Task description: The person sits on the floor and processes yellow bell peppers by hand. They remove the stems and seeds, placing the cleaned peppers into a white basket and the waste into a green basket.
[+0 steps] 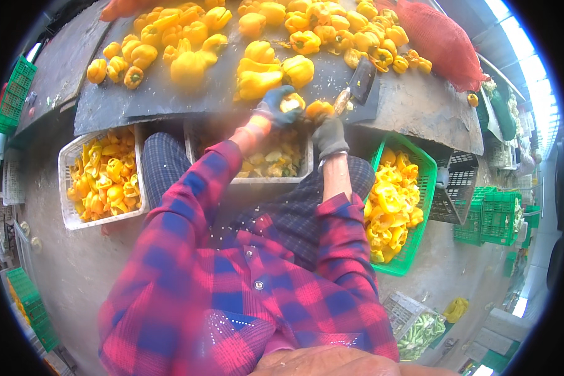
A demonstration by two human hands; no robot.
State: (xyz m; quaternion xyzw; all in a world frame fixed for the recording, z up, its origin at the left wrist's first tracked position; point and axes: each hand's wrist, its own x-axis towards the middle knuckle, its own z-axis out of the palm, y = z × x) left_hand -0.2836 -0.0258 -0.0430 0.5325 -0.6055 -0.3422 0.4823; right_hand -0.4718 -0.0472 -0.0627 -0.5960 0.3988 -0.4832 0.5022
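At the near edge of the dark work board, my gloved left hand [278, 107] is closed around a cut piece of yellow bell pepper [292, 102]. My right hand [330, 136], in a grey glove, is at the handle of a broad-bladed knife [363, 81], whose blade points away over the board. An orange-yellow pepper piece [319, 109] is at the right fingertips; the hand's exact hold on it and on the handle is unclear. Whole yellow peppers [259, 83] lie just beyond my left hand, with a larger heap [319, 23] behind them.
Below the board's edge, a white crate [143, 188] of pepper pieces stands left, another white crate [268, 180] with scraps between my legs, and a green crate [416, 244] of pepper pieces right. A red mesh sack [439, 44] lies at the back right. A black crate [456, 188] stands beyond the green one.
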